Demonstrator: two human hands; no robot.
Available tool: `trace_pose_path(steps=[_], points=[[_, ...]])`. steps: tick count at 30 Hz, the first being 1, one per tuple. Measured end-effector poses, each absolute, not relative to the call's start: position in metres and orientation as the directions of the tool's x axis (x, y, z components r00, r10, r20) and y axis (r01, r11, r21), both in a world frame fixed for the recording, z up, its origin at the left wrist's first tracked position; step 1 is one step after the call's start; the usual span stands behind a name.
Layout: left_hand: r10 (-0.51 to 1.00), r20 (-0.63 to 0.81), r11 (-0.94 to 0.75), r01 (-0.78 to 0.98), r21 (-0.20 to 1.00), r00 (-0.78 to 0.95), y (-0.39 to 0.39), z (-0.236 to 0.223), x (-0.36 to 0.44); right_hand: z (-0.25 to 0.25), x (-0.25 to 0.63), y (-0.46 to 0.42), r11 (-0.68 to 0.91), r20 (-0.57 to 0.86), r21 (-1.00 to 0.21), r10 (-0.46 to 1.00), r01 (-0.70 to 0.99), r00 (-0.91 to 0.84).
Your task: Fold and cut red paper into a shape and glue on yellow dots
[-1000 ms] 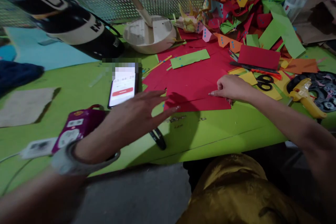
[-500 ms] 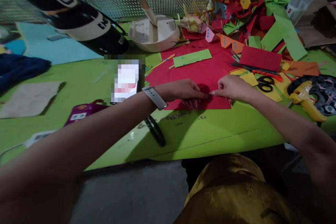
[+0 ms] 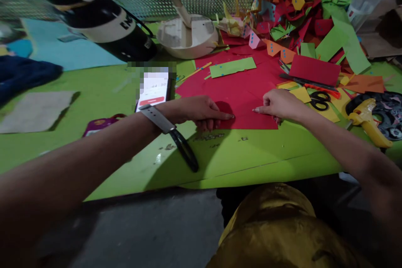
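Note:
A sheet of red paper [image 3: 241, 122] lies near the front of the green table, over a larger spread of red paper [image 3: 235, 88]. My left hand [image 3: 202, 111] is at its left end, the thumb laid along the top and the other fingers curled at the edge. At the right end, my right hand [image 3: 279, 104] has its thumb tip on the paper and its fingers curled by the side edge. A stretch of red paper shows between the two thumbs. Both hands appear to grip the paper by its ends.
Behind lies a green paper strip [image 3: 233, 67]. To the right are black-handled scissors [image 3: 320, 100], a yellow glue gun [image 3: 366, 119] and a heap of coloured paper cutouts [image 3: 292, 16]. A phone [image 3: 153, 88], a dark bottle [image 3: 109, 25] and a white fan base [image 3: 188, 37] stand left.
My left hand has slid left along the red paper, away from my right hand, so the thumbs are now apart. The right hand has barely moved.

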State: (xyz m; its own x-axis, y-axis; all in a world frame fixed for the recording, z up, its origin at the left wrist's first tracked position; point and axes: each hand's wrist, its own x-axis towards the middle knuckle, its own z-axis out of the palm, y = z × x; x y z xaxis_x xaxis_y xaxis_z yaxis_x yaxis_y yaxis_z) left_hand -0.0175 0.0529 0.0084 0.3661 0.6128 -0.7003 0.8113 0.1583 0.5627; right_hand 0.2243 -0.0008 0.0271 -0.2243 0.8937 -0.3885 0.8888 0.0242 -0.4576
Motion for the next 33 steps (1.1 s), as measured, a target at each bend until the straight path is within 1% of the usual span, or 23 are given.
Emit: trace_pose_path(steps=[4,8,9,10,11,13,16,17,20,23,25,27,29,30,31,33], points=[[0.652,-0.687,0.165,0.824,0.542,0.322,0.054,0.008,-0.040,0.027,0.225,-0.001,0.035,-0.371,-0.444,0.902,0.895,-0.219],[0.648,-0.703,0.126,0.869,0.479,0.293,0.055,0.013,-0.060,0.026,0.224,-0.001,0.031,-0.376,-0.432,0.902,0.902,-0.211],[0.665,-0.683,0.107,0.867,0.487,0.301,0.055,0.016,-0.064,0.025,0.224,-0.002,0.032,-0.371,-0.429,0.905,0.903,-0.209],[0.660,-0.701,0.121,0.883,0.453,0.269,0.055,0.019,-0.066,0.025,0.223,-0.002,0.038,-0.358,-0.427,0.910,0.904,-0.208],[0.678,-0.688,0.131,0.879,0.458,0.258,0.055,0.023,-0.067,0.024,0.223,-0.003,0.050,-0.337,-0.420,0.919,0.906,-0.206],[0.762,-0.596,0.136,0.836,0.532,0.255,0.055,0.031,-0.063,0.023,0.224,-0.004,0.077,-0.272,-0.398,0.942,0.914,-0.197],[0.812,-0.526,0.129,0.803,0.582,0.251,0.049,0.041,-0.048,0.022,0.226,-0.005,0.127,-0.176,-0.377,0.962,0.917,-0.206],[0.817,-0.497,0.095,0.783,0.615,0.292,0.046,0.044,-0.042,0.021,0.227,-0.005,0.142,-0.160,-0.378,0.963,0.915,-0.216],[0.836,-0.389,0.014,0.694,0.719,0.386,0.035,0.049,-0.024,0.019,0.230,-0.004,0.177,-0.168,-0.367,0.953,0.913,-0.252],[0.842,-0.339,-0.006,0.635,0.773,0.421,0.026,0.052,-0.014,0.019,0.232,-0.002,0.186,-0.213,-0.376,0.936,0.908,-0.280],[0.847,-0.318,-0.001,0.600,0.800,0.425,0.023,0.052,-0.009,0.023,0.234,-0.002,0.155,-0.198,-0.438,0.944,0.886,-0.263],[0.855,-0.302,0.013,0.565,0.825,0.421,0.021,0.051,-0.004,0.030,0.236,-0.003,0.098,-0.124,-0.551,0.972,0.829,-0.198],[0.869,-0.283,0.043,0.508,0.860,0.406,0.020,0.046,0.003,0.037,0.236,-0.007,0.055,-0.038,-0.683,0.993,0.729,-0.110],[0.877,-0.269,0.065,0.456,0.888,0.398,0.020,0.042,0.007,0.039,0.234,-0.010,0.045,-0.010,-0.738,0.997,0.673,-0.077],[0.890,-0.229,0.076,0.366,0.927,0.395,0.020,0.037,0.012,0.041,0.233,-0.013,0.040,0.005,-0.782,0.998,0.623,-0.059],[0.904,-0.151,0.109,0.126,0.986,0.399,0.020,0.026,0.022,0.039,0.228,-0.018,0.041,0.005,-0.833,0.998,0.552,-0.067]])
